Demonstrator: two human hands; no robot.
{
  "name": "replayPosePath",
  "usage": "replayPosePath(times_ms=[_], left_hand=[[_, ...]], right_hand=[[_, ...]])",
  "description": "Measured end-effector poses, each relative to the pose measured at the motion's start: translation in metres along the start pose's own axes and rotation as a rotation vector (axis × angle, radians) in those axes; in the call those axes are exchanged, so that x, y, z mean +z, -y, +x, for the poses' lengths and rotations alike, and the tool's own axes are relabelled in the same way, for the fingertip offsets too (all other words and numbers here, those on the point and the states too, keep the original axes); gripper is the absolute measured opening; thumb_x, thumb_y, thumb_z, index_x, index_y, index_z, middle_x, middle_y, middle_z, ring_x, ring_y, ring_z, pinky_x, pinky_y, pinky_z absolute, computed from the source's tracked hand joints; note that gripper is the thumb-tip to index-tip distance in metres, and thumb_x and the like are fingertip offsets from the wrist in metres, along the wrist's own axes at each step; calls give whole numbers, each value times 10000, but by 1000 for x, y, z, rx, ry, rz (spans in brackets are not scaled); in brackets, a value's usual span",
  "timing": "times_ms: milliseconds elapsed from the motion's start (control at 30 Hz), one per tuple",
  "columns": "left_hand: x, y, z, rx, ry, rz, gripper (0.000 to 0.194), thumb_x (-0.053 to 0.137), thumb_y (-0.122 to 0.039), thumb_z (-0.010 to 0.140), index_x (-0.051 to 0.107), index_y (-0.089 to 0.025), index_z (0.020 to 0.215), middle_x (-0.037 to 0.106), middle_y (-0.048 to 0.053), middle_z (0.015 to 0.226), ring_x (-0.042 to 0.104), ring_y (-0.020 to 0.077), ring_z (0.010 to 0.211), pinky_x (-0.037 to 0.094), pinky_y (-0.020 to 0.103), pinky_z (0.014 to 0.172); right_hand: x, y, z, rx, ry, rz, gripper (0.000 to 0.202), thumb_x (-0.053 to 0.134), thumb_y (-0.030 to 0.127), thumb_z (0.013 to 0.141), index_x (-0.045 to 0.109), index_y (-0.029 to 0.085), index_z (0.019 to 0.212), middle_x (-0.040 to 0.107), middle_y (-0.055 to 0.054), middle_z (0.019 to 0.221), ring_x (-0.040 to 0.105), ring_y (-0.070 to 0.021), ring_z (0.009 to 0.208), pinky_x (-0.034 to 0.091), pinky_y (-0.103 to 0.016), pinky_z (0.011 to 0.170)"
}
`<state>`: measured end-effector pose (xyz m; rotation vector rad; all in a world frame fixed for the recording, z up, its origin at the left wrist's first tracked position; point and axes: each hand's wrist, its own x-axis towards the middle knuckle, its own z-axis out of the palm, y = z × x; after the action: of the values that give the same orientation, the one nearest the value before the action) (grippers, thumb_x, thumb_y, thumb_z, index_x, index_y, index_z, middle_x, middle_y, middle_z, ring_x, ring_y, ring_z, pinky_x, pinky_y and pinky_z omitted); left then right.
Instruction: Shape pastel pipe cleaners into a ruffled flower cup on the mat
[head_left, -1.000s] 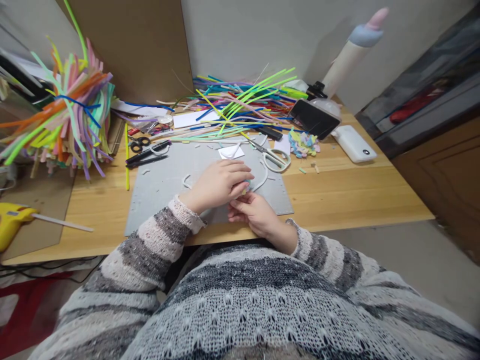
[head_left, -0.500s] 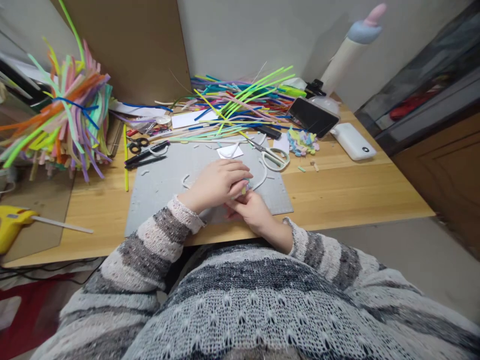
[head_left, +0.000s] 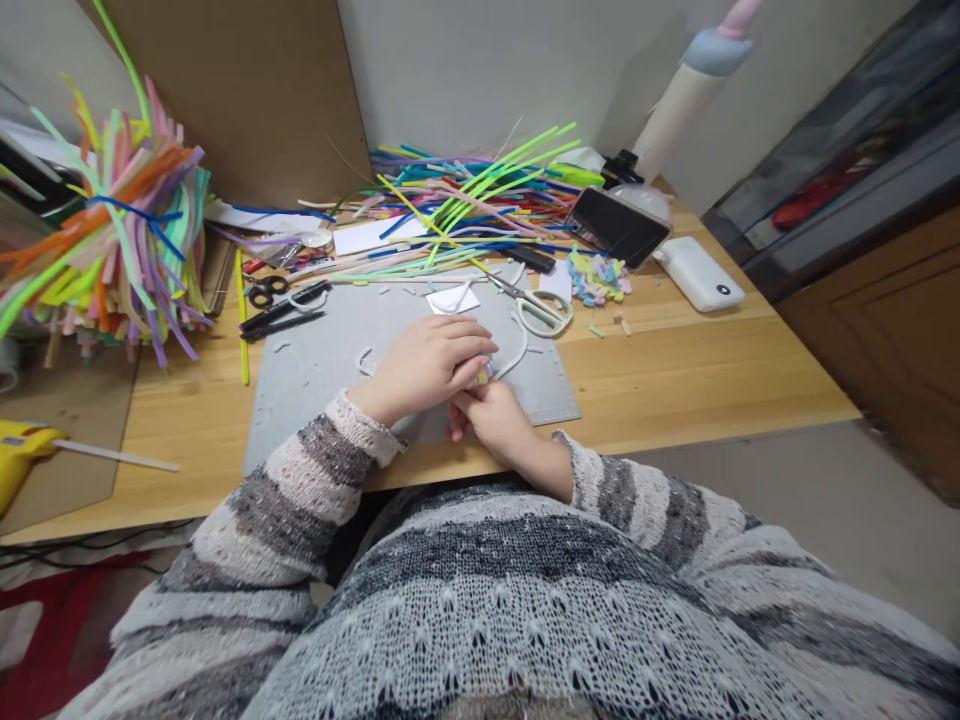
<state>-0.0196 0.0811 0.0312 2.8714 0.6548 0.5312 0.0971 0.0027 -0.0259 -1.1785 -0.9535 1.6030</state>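
Observation:
Above the front part of a grey cutting mat (head_left: pixel 292 420), my two hands are together. My left hand (head_left: pixel 431 362) is on top, its fingers bent over a small pastel fuzzy piece (head_left: pixel 482 377) with a touch of yellow. From below, my right hand (head_left: pixel 501 418) pinches the same piece between thumb and fingers. Most of the piece is hidden, so its shape cannot be made out. A curved white pipe cleaner (head_left: pixel 519 350) lies just right of my fingers; whether it joins the piece is not visible. White-handled scissors (head_left: pixel 544 312) rest at the mat's upper right.
Loose colourful pipe cleaners (head_left: pixel 480 195) pile along the wall. A tied pipe-cleaner bundle (head_left: pixel 142 220) and a yellow glue gun (head_left: pixel 26 450) are at left. Pens (head_left: pixel 281 315) and black scissors (head_left: pixel 266 290) lie nearby. Pastel scraps (head_left: pixel 596 277), a phone (head_left: pixel 619 225) and a white power bank (head_left: pixel 701 273) are at right.
The whole view has shifted slightly, so everything appears a little further left. Both hands keep nearly the same hold on the small piece.

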Motion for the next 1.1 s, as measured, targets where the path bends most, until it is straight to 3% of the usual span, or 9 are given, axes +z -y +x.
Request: replayPosePath(times_ms=[233, 433, 567, 700, 767, 867, 933, 1000, 1100], left_hand=[[1, 1, -1, -9, -8, -10, 270, 479, -284, 914, 646, -205, 1111, 649, 51, 1187, 557, 221, 1147, 418, 400, 997], [1, 0, -1, -3, -4, -11, 259, 460, -243, 910, 665, -206, 1064, 659, 46, 1160, 568, 214, 1130, 429, 395, 989], [4, 0, 1, -15, -4, -31, 264, 458, -213, 900, 673, -213, 1054, 659, 47, 1161, 565, 220, 1140, 415, 420, 1012], [-5, 8, -6, -35, 0, -242, 367, 454, -335, 937, 560, -238, 1275, 559, 71, 1340, 469, 247, 1281, 339, 478, 1093], [-19, 17, -18, -60, -104, -453, 510, 422, -437, 947, 386, -249, 1420, 388, 79, 1484, 340, 250, 1379, 272, 466, 1144], [-41, 28, -40, -247, -335, -579, 589, 452, -497, 924, 294, -299, 1457, 286, 39, 1540, 219, 247, 1431, 160, 456, 1189], [-47, 31, -51, -344, -273, -564, 726, 596, -497, 845, 270, -300, 1463, 314, 66, 1524, 242, 276, 1421, 165, 487, 1180], [-43, 29, -53, -374, -147, -521, 897, 695, -522, 750, 233, -274, 1477, 292, 113, 1527, 239, 316, 1416, 178, 525, 1164], [-23, 25, -43, -292, -73, -501, 1129, 753, -607, 615, 162, -217, 1494, 203, 185, 1541, 202, 361, 1419, 175, 550, 1155]], right_hand=[[-16, 3, -13, -3, 8, 326, 313, 752, 395, 703, 579, 208, 885, 581, 41, 740, 587, -92, 643, 559, -240, 588], [-21, 12, -5, 117, -27, 636, 117, 654, 299, 829, 586, 208, 857, 623, 38, 743, 592, -72, 630, 498, -162, 516], [-21, 18, -1, 164, -58, 658, 58, 582, 192, 868, 594, 184, 813, 610, 37, 670, 571, -58, 578, 481, -145, 513], [-31, 25, -5, 138, -43, 512, 91, 524, 219, 894, 597, 169, 870, 636, -11, 750, 612, -94, 637, 506, -190, 534], [-41, 31, -9, 68, -95, 442, 100, 549, 277, 880, 577, 195, 928, 625, -13, 816, 622, -110, 672, 520, -222, 558], [-59, 46, -14, -194, -175, 204, 214, 595, 390, 846, 550, 250, 1001, 586, -9, 977, 621, -135, 800, 542, -276, 645], [-70, 60, -12, -397, -171, -147, 292, 627, 425, 822, 555, 269, 1057, 564, -34, 1122, 592, -174, 967, 542, -328, 761], [-75, 73, -2, -532, -15, -546, 442, 691, 431, 771, 556, 255, 1153, 522, -82, 1271, 504, -244, 1181, 457, -433, 971], [-71, 81, 23, -592, 271, -827, 886, 804, 484, 619, 407, 224, 1367, 381, -133, 1456, 329, -326, 1362, 243, -529, 1136]])
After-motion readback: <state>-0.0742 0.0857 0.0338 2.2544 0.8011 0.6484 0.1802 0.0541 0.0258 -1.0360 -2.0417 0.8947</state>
